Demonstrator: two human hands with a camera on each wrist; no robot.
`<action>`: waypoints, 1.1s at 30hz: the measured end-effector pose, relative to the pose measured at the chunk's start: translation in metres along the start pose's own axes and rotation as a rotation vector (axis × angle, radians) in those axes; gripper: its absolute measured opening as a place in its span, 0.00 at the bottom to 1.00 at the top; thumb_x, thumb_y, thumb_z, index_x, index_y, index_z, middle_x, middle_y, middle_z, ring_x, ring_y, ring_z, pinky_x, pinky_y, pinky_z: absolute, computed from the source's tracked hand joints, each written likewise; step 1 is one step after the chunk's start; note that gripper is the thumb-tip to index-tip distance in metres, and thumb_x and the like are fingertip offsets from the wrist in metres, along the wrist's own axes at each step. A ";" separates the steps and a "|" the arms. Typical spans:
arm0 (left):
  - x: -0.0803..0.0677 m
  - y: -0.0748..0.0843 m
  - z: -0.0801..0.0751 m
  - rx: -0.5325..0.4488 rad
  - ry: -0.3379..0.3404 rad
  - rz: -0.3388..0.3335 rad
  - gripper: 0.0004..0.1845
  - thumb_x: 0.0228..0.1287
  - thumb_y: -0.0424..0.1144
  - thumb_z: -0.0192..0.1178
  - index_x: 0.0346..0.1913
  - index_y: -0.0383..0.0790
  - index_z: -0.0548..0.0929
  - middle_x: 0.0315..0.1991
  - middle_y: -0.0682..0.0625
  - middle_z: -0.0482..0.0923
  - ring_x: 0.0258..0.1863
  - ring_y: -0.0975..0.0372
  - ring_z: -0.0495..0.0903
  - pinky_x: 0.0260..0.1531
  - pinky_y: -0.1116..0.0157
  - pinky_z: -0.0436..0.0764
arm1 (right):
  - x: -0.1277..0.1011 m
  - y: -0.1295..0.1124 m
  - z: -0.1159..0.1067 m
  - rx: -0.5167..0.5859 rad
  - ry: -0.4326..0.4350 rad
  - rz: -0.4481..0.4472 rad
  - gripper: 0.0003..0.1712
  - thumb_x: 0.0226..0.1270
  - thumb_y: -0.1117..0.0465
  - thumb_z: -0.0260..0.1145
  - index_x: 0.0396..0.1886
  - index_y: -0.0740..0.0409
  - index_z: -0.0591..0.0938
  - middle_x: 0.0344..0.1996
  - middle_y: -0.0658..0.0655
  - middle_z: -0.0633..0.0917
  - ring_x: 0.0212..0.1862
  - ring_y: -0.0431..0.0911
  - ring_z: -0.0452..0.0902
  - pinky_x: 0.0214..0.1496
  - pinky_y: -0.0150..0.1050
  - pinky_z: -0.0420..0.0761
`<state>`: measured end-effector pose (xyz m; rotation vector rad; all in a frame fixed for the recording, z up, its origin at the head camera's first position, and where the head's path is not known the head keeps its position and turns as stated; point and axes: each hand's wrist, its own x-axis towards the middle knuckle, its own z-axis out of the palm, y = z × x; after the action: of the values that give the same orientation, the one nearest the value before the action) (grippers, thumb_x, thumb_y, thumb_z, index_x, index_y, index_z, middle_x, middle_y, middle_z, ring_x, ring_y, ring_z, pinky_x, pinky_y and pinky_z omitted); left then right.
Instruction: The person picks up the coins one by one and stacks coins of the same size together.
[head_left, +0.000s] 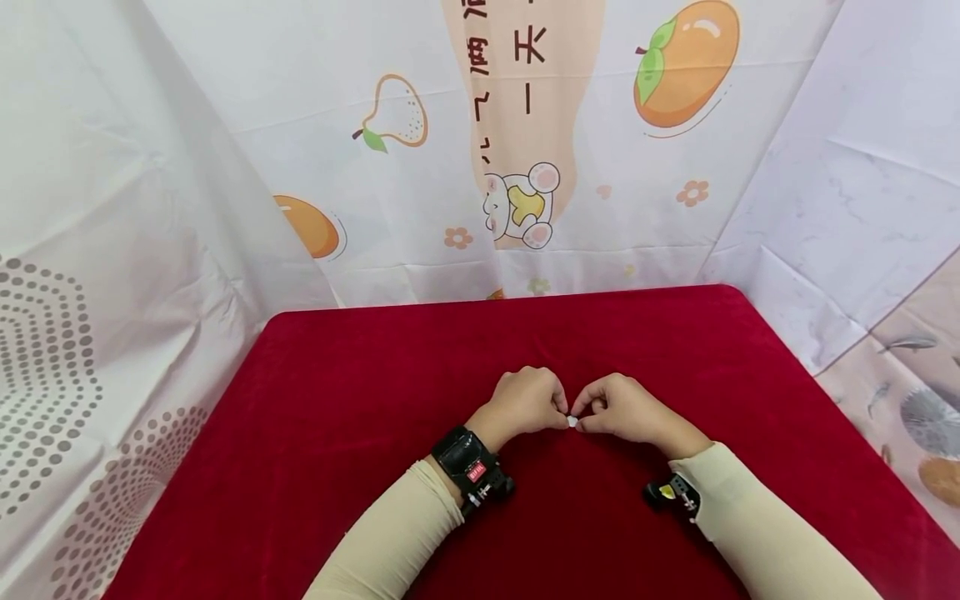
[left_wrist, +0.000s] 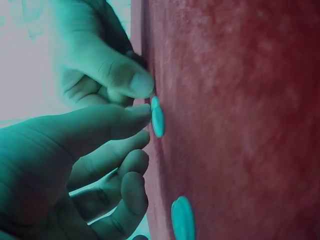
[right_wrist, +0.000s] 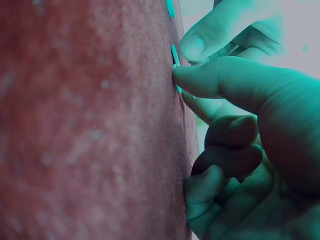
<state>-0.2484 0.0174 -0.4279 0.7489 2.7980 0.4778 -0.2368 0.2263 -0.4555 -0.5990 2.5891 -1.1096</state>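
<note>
Both hands meet over the red cloth at a small white flat piece (head_left: 572, 422), tinted teal in the wrist views. My left hand (head_left: 527, 402) comes from the left, its thumb and forefinger pinching the piece's near edge. From the other side, my right hand (head_left: 628, 410) pinches it too, thumb tip (right_wrist: 192, 81) against it. Seen from the left wrist, the piece (left_wrist: 158, 122) shows two overlapping rounded parts. A second thin oval piece (left_wrist: 183, 220) lies on the cloth below the left fingers; the left hand hides it in the head view.
Red cloth (head_left: 337, 375) covers the table. A white printed curtain (head_left: 420, 192) hangs behind its far edge, with more pale sheets (head_left: 862, 183) at the sides. A camera (head_left: 472, 471) is strapped to the left wrist, another (head_left: 672, 493) to the right.
</note>
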 end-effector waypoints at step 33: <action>0.002 -0.004 -0.001 -0.027 -0.076 -0.005 0.08 0.57 0.47 0.77 0.23 0.60 0.90 0.19 0.67 0.80 0.21 0.67 0.78 0.32 0.61 0.75 | 0.000 -0.002 0.001 -0.020 0.006 0.025 0.07 0.57 0.62 0.79 0.32 0.43 0.91 0.11 0.46 0.72 0.17 0.38 0.63 0.22 0.32 0.67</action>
<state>-0.2525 0.0151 -0.4284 0.7386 2.7172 0.4759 -0.2357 0.2247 -0.4544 -0.5671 2.6082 -1.0807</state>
